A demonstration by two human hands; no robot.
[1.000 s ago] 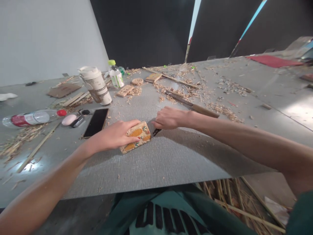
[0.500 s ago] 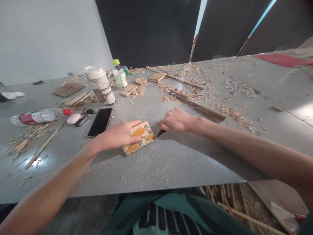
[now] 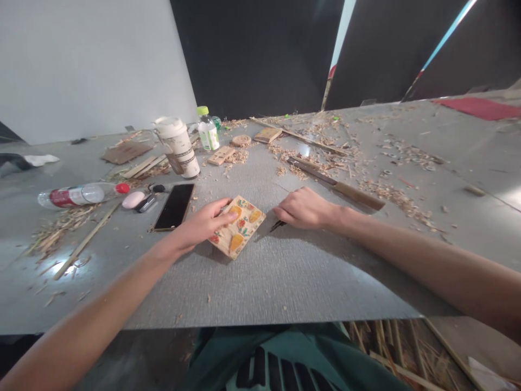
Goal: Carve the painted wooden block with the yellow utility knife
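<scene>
A square wooden block (image 3: 244, 227) with carved and painted orange, red and green shapes is gripped by my left hand (image 3: 208, 221), thumb on its top face and fingers at its left edge. Its painted face is turned up, and it is tilted over the grey table (image 3: 244, 293). Just to the right, my right hand (image 3: 303, 209) is closed round a thin dark tool (image 3: 278, 224). The tool's tip points down and left, apart from the block; most of its handle is hidden in the fist.
A phone (image 3: 174, 206), a lying bottle (image 3: 83, 194), a cup (image 3: 179, 149) and a standing bottle (image 3: 208, 130) are on the left. A long knife-like tool (image 3: 337, 184) lies beyond my right hand. Wood shavings (image 3: 394, 201) and a small wooden piece (image 3: 221, 156) lie about.
The block has been turned in my left hand, and more of its painted face shows. My right hand and its tool have moved away from the block's edge. The whole view has shifted slightly.
</scene>
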